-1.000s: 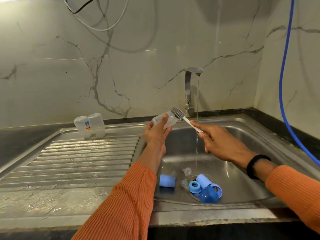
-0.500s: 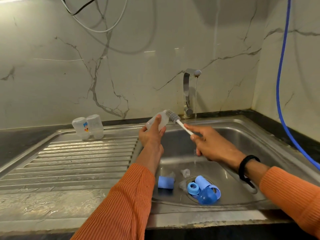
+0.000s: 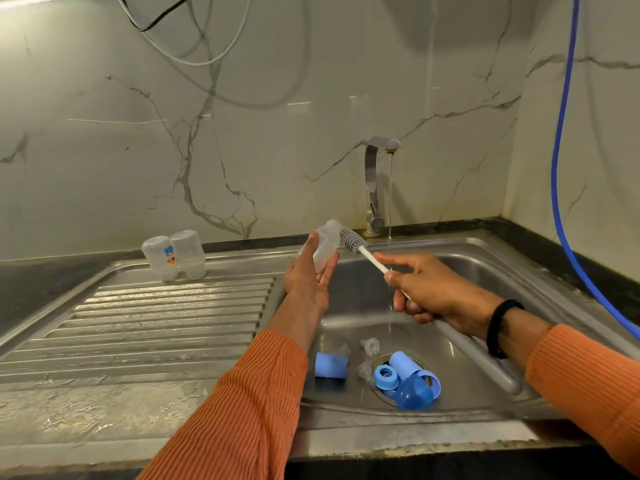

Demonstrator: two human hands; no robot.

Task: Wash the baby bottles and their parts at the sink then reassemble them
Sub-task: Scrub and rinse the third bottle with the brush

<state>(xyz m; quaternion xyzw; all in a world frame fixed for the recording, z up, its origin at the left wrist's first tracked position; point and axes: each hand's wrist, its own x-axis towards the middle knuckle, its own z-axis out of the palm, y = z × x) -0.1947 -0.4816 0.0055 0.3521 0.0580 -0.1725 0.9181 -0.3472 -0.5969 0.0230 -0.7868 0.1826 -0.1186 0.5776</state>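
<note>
Left hand (image 3: 309, 275): raised over the basin's left edge, palm turned inward, thumb on top and fingers curled under a clear baby bottle (image 3: 320, 250), holding it tilted with the mouth toward the tap.
Right hand (image 3: 429, 291): reaching across from the right, fingers wrapped round the white stem of a bottle brush (image 3: 363, 250); black band on the wrist, orange ribbed sleeve behind.
Brush: grey ribbed head just at the bottle's mouth (entered or only touching, cannot tell); thick grey handle running back under the wrist.
Tap (image 3: 375, 188): chrome, at the back edge of the sink (image 3: 485, 258), thin stream falling just past the right fingers.
Basin floor: around the drain, a blue collar ring (image 3: 385, 375), a light blue cylindrical cap (image 3: 401, 365), a translucent blue dome cap (image 3: 415, 396); a second light blue cap (image 3: 330, 366) lying to the left; two clear silicone teats (image 3: 370, 346) near by.
Drainboard (image 3: 156, 317): ribbed steel, wet, dull; at its back edge two clear bottles (image 3: 175, 256) standing mouth down, touching, one with a printed picture.
Wall: glossy marble-veined panels; blue hose (image 3: 562, 168) hanging at the right.
</note>
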